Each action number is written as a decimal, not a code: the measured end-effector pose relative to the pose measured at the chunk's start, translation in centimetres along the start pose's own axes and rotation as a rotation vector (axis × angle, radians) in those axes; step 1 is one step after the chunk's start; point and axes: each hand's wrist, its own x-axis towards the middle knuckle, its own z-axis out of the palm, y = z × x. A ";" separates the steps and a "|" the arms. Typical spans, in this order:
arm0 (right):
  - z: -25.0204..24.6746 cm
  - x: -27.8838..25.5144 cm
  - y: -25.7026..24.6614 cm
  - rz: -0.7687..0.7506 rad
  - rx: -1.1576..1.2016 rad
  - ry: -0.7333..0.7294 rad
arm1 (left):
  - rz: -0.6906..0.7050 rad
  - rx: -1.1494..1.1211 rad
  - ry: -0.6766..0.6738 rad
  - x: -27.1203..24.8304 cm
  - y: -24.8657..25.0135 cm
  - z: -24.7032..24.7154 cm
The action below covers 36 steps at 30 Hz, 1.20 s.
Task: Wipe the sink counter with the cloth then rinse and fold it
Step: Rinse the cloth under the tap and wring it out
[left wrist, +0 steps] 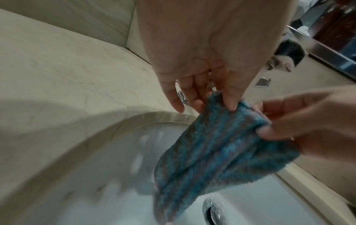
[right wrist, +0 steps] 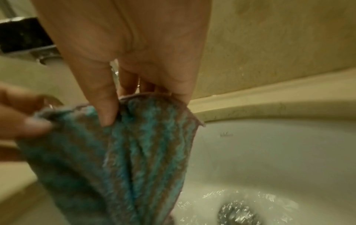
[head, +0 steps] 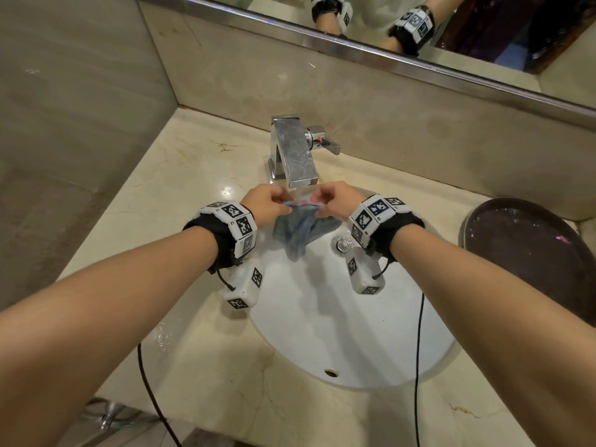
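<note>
A blue and grey striped cloth hangs bunched over the white sink basin, just below the spout of the chrome faucet. My left hand pinches its top edge on the left, and my right hand pinches the same edge on the right. In the left wrist view the cloth droops from my left hand toward the drain. In the right wrist view my right hand holds the cloth above the wet drain, where water shimmers.
The beige marble counter surrounds the basin, with a wet patch at its front left. A dark round tray sits on the right. A mirror runs along the back wall. Black cables hang from my wrists.
</note>
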 end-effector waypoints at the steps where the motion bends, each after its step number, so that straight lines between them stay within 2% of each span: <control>1: -0.1 0.1 0.2 0.014 -0.102 -0.012 | 0.010 -0.055 0.019 0.0 -0.1 -0.2; 3: -0.2 0.1 0.4 0.048 -0.250 -0.041 | 0.029 -0.093 0.050 0.0 -0.2 -0.4; 5: -0.2 0.1 0.7 0.090 -0.267 -0.037 | 0.017 -0.086 0.069 0.0 -0.3 -0.4; 7: -0.2 0.1 0.9 0.134 -0.123 -0.003 | -0.019 -0.050 0.060 -0.2 -0.5 -0.3; 10: -0.1 0.1 0.8 0.094 0.182 0.037 | -0.087 0.020 -0.069 -0.6 -1.0 -0.5; 12: 0.2 -0.2 -0.1 0.014 0.232 0.009 | -0.096 0.115 -0.166 -1.0 -1.1 -0.5; 14: 0.6 -0.2 -1.1 -0.036 0.230 -0.064 | -0.058 0.228 -0.186 -1.2 -0.8 -0.2; 16: 0.7 -0.1 -2.0 -0.041 0.197 -0.109 | -0.015 0.256 -0.131 -1.4 -0.1 0.1; 20: 0.4 -0.2 -2.4 -0.034 0.141 -0.077 | -0.013 0.333 -0.043 -1.2 1.1 0.1; 24: 0.2 -0.2 -1.7 0.029 -0.255 -0.159 | -0.035 0.215 -0.011 -1.1 1.6 -0.2; 26: 0.1 -0.2 -1.1 0.063 -0.348 -0.205 | -0.038 0.121 0.016 -1.0 1.5 -0.2; 28: 0.0 -0.3 -0.5 0.096 -0.259 -0.199 | -0.082 0.046 0.035 -0.9 1.1 -0.4; 30: 0.0 -0.5 -0.2 0.114 -0.012 -0.147 | -0.137 0.024 0.016 -1.1 0.6 -0.7; 33: -0.2 -0.4 -0.4 0.114 0.339 -0.065 | -0.181 0.159 -0.074 -1.4 0.2 -0.7; 36: -0.2 -0.5 -1.6 0.082 0.479 -0.084 | -0.180 0.266 -0.103 -1.4 0.0 -0.6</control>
